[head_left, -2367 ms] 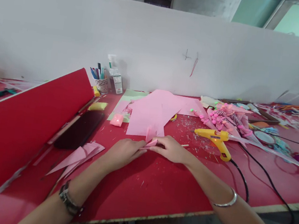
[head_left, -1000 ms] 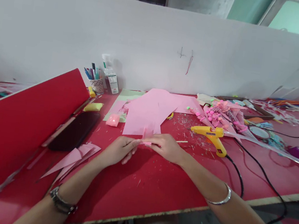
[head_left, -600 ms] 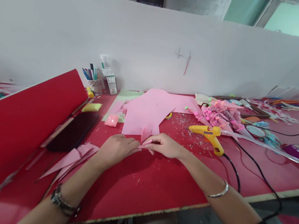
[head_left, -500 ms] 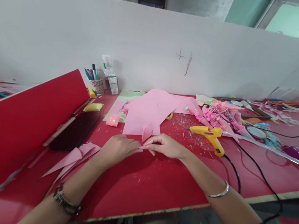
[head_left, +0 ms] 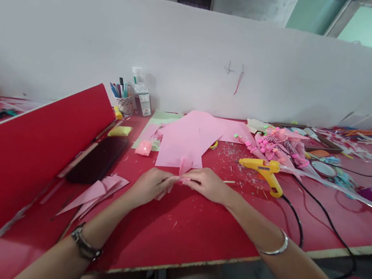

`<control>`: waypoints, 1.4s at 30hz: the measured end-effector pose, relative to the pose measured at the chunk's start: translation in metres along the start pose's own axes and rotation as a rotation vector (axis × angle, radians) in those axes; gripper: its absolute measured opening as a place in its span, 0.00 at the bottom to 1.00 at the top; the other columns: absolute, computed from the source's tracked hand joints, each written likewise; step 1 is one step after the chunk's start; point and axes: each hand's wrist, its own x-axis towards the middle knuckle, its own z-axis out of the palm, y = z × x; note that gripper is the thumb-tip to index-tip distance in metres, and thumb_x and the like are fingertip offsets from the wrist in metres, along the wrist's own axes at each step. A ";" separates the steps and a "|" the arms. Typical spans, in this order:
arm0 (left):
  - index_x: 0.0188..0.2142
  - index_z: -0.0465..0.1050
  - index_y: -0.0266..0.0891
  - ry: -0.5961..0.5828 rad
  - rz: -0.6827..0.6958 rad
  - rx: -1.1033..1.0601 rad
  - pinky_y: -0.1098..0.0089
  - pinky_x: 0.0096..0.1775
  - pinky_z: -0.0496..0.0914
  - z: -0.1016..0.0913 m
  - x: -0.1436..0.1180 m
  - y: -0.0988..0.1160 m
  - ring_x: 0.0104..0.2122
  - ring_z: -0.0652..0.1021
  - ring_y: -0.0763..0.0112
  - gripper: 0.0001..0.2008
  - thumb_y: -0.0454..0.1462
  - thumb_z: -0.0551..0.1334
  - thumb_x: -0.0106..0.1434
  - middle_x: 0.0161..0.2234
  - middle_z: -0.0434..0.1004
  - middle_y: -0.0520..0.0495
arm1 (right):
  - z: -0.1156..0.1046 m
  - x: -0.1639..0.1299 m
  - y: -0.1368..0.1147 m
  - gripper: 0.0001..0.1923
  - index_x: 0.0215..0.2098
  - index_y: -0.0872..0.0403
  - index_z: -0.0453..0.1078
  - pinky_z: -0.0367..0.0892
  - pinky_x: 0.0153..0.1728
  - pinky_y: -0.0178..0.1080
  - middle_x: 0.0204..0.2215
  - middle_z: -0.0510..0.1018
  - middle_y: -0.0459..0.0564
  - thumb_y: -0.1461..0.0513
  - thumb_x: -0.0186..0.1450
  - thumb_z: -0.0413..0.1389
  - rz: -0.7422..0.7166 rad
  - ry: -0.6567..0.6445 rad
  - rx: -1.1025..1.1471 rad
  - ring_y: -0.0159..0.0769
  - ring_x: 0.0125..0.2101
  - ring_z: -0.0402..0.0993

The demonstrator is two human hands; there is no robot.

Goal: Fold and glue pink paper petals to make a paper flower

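Note:
My left hand (head_left: 150, 186) and my right hand (head_left: 206, 183) meet over the red tabletop (head_left: 195, 227), both pinching a small folded piece of pink paper (head_left: 184, 167) between their fingertips. One flap of the piece stands up between the hands. Just behind it lies a large pink paper sheet (head_left: 189, 137). A watch is on my left wrist and a silver bangle on my right.
A yellow glue gun (head_left: 266, 172) with a black cord lies to the right. Pink craft bouquets (head_left: 281, 147) sit behind it. A raised red board (head_left: 30, 151) and a black case (head_left: 99, 160) are at left, with folded pink pieces (head_left: 98, 192) and a pen cup (head_left: 122, 99).
The hands have kept working the small pink piece at the same spot, lifting it a little off the table. My fingers have shifted along its fold.

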 end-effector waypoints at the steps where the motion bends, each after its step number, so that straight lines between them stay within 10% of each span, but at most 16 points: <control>1: 0.18 0.61 0.37 -0.014 -0.031 -0.081 0.77 0.21 0.58 0.001 0.000 0.000 0.11 0.63 0.79 0.23 0.48 0.45 0.62 0.08 0.58 0.58 | 0.001 0.000 -0.001 0.15 0.40 0.55 0.69 0.60 0.34 0.33 0.36 0.75 0.51 0.59 0.65 0.43 0.003 0.007 -0.079 0.33 0.36 0.69; 14: 0.18 0.51 0.41 -0.174 -0.269 -0.620 0.75 0.13 0.47 0.000 0.003 -0.006 0.07 0.48 0.81 0.21 0.50 0.44 0.61 0.06 0.42 0.62 | 0.004 0.002 -0.012 0.14 0.39 0.58 0.66 0.58 0.27 0.35 0.29 0.74 0.53 0.68 0.65 0.39 -0.060 0.028 -0.666 0.34 0.29 0.69; 26: 0.24 0.66 0.38 0.086 0.144 0.450 0.75 0.23 0.54 -0.005 -0.001 -0.003 0.22 0.69 0.72 0.20 0.47 0.46 0.63 0.21 0.71 0.50 | 0.002 0.000 0.001 0.18 0.31 0.57 0.69 0.57 0.30 0.30 0.27 0.74 0.48 0.58 0.66 0.41 0.081 -0.062 0.114 0.29 0.28 0.68; 42: 0.17 0.56 0.38 -0.007 -0.260 -0.494 0.78 0.14 0.54 0.008 0.003 0.002 0.07 0.60 0.80 0.21 0.49 0.49 0.59 0.05 0.54 0.60 | 0.003 0.000 -0.004 0.18 0.32 0.55 0.67 0.46 0.20 0.33 0.25 0.75 0.47 0.56 0.67 0.39 -0.006 0.102 -0.613 0.29 0.24 0.69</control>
